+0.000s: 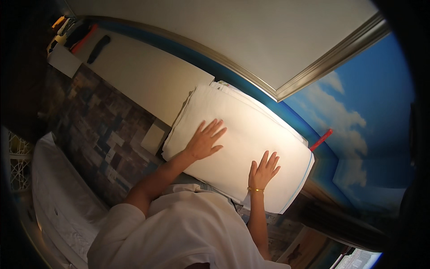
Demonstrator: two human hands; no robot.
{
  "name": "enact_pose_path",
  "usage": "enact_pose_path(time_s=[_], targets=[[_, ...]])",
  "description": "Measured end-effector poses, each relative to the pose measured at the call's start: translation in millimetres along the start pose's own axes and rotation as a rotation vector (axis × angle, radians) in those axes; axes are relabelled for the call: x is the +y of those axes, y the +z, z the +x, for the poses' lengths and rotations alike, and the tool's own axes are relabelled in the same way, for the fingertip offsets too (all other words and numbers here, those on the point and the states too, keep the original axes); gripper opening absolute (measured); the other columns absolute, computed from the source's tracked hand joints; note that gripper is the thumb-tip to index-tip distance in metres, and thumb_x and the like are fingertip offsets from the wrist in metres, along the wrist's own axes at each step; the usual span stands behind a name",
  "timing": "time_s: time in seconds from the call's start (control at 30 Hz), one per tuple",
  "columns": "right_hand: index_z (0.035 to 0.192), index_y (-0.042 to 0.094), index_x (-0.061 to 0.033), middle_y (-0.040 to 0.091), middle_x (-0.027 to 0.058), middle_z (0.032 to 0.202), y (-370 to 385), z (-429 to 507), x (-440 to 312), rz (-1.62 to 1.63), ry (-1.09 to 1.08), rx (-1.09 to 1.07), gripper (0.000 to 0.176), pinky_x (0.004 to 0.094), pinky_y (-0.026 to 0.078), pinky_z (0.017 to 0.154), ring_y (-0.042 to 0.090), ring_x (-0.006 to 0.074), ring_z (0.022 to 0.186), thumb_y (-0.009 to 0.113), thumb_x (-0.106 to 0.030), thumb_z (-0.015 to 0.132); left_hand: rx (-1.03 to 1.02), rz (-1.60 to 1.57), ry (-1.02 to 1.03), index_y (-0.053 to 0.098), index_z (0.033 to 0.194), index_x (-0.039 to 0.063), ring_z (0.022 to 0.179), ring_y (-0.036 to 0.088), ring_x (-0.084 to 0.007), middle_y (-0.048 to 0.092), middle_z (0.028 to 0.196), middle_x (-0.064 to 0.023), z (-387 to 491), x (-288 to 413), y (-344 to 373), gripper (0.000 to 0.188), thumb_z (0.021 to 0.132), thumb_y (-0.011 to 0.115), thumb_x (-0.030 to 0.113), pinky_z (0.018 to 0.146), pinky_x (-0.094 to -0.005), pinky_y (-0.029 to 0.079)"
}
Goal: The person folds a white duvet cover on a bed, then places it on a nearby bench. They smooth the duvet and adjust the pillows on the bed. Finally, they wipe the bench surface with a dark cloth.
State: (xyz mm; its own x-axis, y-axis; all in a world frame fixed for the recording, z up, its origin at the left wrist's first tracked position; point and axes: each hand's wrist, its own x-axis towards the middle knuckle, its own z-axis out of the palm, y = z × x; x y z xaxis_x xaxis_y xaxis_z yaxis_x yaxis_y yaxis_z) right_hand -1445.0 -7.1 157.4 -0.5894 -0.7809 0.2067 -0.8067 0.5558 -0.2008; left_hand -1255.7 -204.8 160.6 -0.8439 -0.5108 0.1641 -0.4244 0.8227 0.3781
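Note:
A stack of white folded cloth or sheets [242,127] lies in front of me, with a blue stripe along its right edge. My left hand [205,140] rests palm down on the left part of the top layer, fingers spread. Lower and to the right, my right hand [263,172] lies on the same white surface, its fingers apart. A gold-coloured bracelet [256,189] circles the right wrist. Neither hand grips anything. Several layer edges show along the stack's far and left sides.
Left of the stack runs a long pale tabletop [141,67], with a dark object [98,49] at its far end. A red stick-like object [321,140] rises behind the stack. A silver-framed panel [235,37] hangs on the sky-painted wall [373,101]. White bedding [60,201] is at lower left.

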Motion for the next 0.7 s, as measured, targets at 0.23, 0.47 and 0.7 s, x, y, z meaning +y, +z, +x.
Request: enact_pose_path(time_s=[0.23, 0.47, 0.7], targets=[[0.143, 0.035, -0.0094, 0.022, 0.0187, 0.152, 5.6, 9.3, -9.6, -0.078, 0.040, -0.008, 0.064, 0.0581, 0.008, 0.110, 0.017, 0.0382, 0.140, 0.054, -0.034, 0.087, 0.085, -0.063, -0.177, 0.031, 0.145, 0.012, 0.141, 0.018, -0.0300, 0.022, 0.152, -0.0153, 30.5, -44.2, 27.9, 0.065, 0.090, 0.054, 0.039, 0.112, -0.0514, 0.015], [0.141, 0.038, -0.0091, 0.025, 0.0186, 0.151, 11.2, 14.9, -17.0, -0.114, 0.032, 0.018, 0.061, 0.0576, 0.009, 0.110, 0.020, 0.0373, 0.140, 0.054, -0.035, 0.088, 0.033, -0.141, -0.347, 0.025, 0.146, 0.008, 0.143, 0.016, -0.0267, 0.019, 0.154, -0.0138, 75.0, -91.2, 51.7, 0.067, 0.094, 0.044, 0.045, 0.114, -0.0475, 0.011], [0.142, 0.037, -0.0112, 0.025, 0.0176, 0.151, 14.1, 15.8, -16.9, -0.096, 0.042, 0.027, 0.061, 0.0567, 0.010, 0.111, 0.020, 0.0362, 0.140, 0.054, -0.035, 0.088, -0.151, -0.113, -0.411, 0.024, 0.147, 0.008, 0.143, 0.014, -0.0231, 0.018, 0.155, -0.0108, 109.1, -128.0, 42.1, 0.071, 0.094, 0.036, 0.054, 0.114, -0.0505, 0.009]])
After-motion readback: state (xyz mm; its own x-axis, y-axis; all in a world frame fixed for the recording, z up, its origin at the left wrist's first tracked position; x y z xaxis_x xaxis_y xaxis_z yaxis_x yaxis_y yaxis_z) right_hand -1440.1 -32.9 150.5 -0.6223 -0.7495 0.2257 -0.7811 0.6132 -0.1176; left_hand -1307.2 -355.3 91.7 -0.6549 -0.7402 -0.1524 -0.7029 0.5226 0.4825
